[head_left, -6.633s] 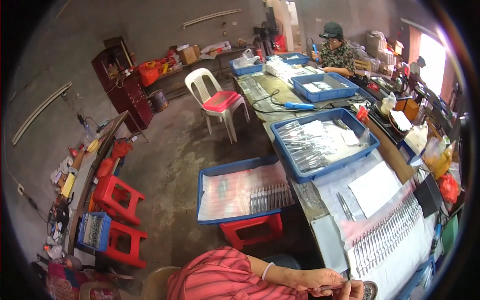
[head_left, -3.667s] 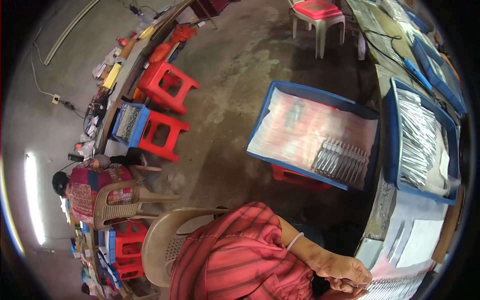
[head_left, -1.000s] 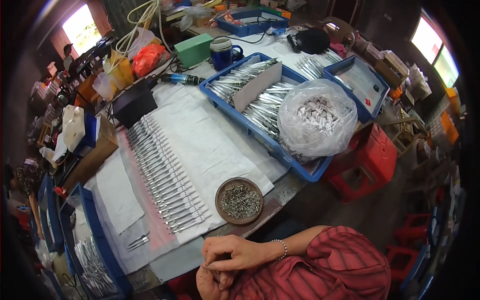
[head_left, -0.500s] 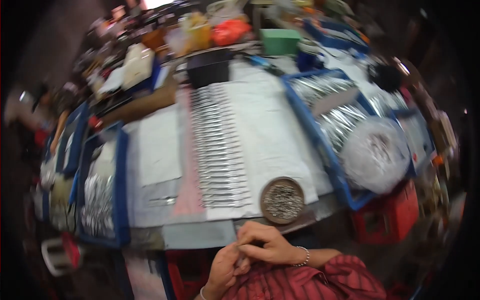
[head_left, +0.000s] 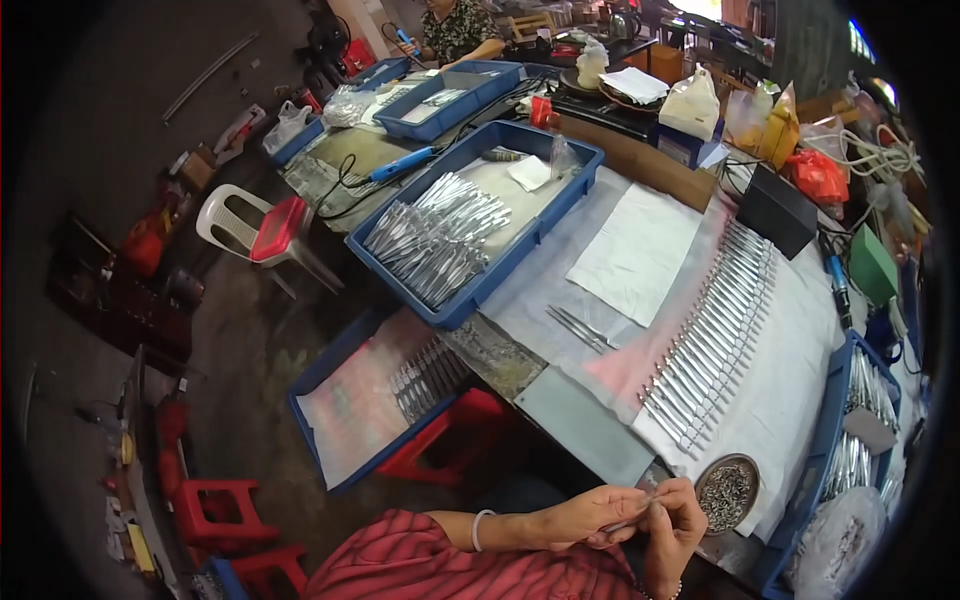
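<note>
My left hand (head_left: 598,514) and my right hand (head_left: 672,528) meet at the table's front edge, fingertips pinched together. Whatever sits between the fingers is too small to make out. Just right of them is a round brown bowl (head_left: 728,492) full of small metal parts. Beyond the hands, a long row of slim silvery metal pieces (head_left: 712,330) lies side by side on white cloth. Some thin pointed tools (head_left: 580,328), perhaps tweezers, rest left of that row. A grey-blue plate (head_left: 588,425) lies at the edge in front of my left hand.
A blue tray (head_left: 470,305) heaped with silvery pieces stands left; another blue tray (head_left: 838,440) is at right with a plastic bag (head_left: 838,540). Below the table edge are a lower tray (head_left: 345,410) and red stools (head_left: 450,440). Across the far end sits another person (head_left: 462,30).
My view has swung left, so the table has shifted right and tilted in the picture; the lower tray, chair and other person now show clearly. My hands remain together.
</note>
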